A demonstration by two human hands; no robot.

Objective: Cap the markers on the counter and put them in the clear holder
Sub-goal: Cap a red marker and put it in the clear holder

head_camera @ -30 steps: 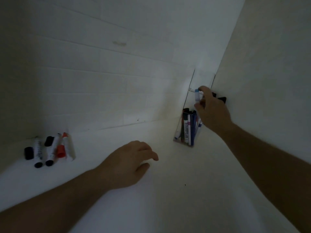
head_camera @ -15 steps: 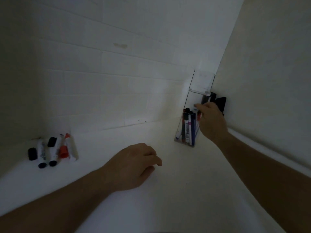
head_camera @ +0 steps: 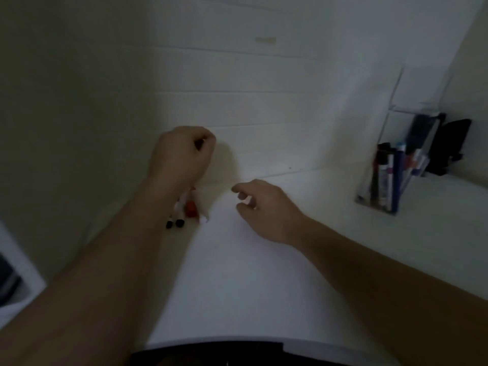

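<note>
White tiled wall (head_camera: 264, 107) backs the pale surface (head_camera: 237, 286) in dim light. At 9 o'clock the left hand (head_camera: 182, 154) hovers over the loose markers (head_camera: 184, 207), fingers curled tight; something dark shows inside the fist, but I cannot tell what. Just right of them, the right hand (head_camera: 266, 210) hangs with fingers loosely curled, holding nothing. At 3 o'clock, well apart, the clear holder (head_camera: 383, 165) stands in the corner with several capped markers upright inside
</note>
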